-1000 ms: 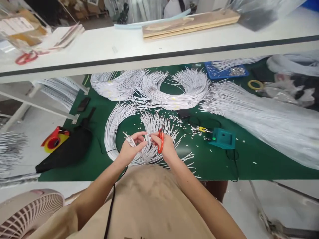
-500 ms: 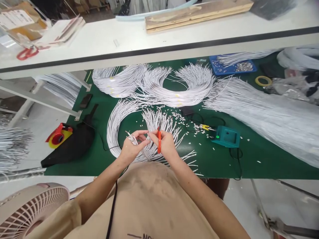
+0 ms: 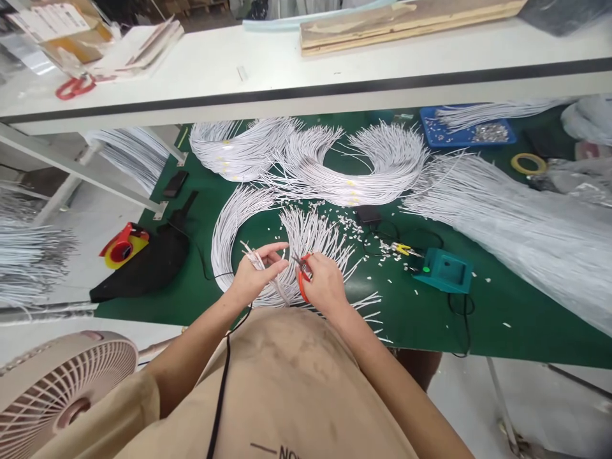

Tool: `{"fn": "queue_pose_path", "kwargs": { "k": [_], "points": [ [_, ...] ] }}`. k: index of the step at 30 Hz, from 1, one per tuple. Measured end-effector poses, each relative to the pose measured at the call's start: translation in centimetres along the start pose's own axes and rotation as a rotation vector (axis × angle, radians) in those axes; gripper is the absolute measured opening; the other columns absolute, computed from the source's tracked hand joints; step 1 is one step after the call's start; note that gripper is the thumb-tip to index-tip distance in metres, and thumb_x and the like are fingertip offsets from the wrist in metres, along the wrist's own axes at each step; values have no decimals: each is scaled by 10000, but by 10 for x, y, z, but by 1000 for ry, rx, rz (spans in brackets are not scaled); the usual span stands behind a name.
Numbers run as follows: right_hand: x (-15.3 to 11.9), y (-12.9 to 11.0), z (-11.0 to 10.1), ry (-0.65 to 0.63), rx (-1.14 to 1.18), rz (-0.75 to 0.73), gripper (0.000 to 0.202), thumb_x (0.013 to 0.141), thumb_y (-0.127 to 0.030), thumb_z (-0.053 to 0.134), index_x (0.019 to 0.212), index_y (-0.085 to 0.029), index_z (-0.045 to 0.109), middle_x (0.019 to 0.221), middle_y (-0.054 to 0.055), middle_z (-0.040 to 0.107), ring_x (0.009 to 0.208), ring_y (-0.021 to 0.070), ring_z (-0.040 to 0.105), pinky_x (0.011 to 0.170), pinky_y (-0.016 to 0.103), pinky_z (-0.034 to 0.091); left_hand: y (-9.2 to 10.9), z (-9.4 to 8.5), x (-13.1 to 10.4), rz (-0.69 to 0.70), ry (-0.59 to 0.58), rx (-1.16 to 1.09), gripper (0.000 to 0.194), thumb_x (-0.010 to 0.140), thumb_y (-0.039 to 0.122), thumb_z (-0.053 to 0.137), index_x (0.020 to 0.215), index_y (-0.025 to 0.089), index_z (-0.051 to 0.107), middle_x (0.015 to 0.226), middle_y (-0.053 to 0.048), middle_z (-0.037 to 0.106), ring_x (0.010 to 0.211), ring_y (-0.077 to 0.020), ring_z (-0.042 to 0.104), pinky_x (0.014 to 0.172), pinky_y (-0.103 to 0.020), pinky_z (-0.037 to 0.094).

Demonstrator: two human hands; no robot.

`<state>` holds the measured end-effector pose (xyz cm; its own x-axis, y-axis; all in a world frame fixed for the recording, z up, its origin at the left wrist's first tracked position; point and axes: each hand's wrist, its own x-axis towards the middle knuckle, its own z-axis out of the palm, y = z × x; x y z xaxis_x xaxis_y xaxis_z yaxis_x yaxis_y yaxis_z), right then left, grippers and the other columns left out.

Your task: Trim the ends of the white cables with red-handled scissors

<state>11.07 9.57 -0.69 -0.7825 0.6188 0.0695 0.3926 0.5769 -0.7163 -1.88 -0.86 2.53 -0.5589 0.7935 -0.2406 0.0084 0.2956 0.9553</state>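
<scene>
Several white wires (image 3: 254,257) pass through my left hand (image 3: 255,275), its thumb and fingers closed around them. Facing it, my right hand (image 3: 326,280) grips red-handled cutting pliers (image 3: 303,276), whose dark jaws point up and left toward my left hand. A small gap separates the jaws from the left fingertips. Beneath both hands, a curved bundle of white wires (image 3: 228,236) lies on the green table, its loose ends (image 3: 315,233) fanned out just beyond the pliers. Small white offcuts (image 3: 350,224) are scattered behind the right hand.
More wire bundles (image 3: 354,182) lie farther back. On the right are a teal box (image 3: 444,270), yellow-handled pliers (image 3: 402,249), a blue tray (image 3: 468,132) and yellow tape (image 3: 528,164). A tape dispenser (image 3: 123,247) and black bag (image 3: 148,268) lie left. A white shelf (image 3: 205,76) overhangs the back.
My right hand has turned the pliers from upright to slanting, with the jaws now toward my left hand. The hands have moved slightly apart, and the camera view has shifted.
</scene>
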Motion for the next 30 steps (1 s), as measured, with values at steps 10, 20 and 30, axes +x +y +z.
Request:
{"fn": "queue_pose_path", "kwargs": {
  "k": [10,20,30],
  "points": [
    [-1,4,3,-13,-385,-92,204,863,-271,447,828,-164,617,788,64,593,785,179,522,674,295,293,2,1,0,-70,-10,-55,465,675,307,682,1102,140,602,701,-2,558,557,-82,457,528,-221,386],
    [8,-7,-2,-32,203,170,284,820,-399,502,744,-184,670,712,27,633,645,135,556,581,234,359,2,-1,0,-102,14,-101,418,647,315,706,1023,145,638,728,-13,577,596,-94,492,536,-217,397],
    [32,-36,-9,-15,748,271,246,709,-386,582,652,-156,646,576,-11,545,554,106,484,549,228,379,14,0,-2,-96,-64,-7,275,697,388,649,811,138,656,716,-30,620,602,-113,498,566,-237,390]
  ]
}}
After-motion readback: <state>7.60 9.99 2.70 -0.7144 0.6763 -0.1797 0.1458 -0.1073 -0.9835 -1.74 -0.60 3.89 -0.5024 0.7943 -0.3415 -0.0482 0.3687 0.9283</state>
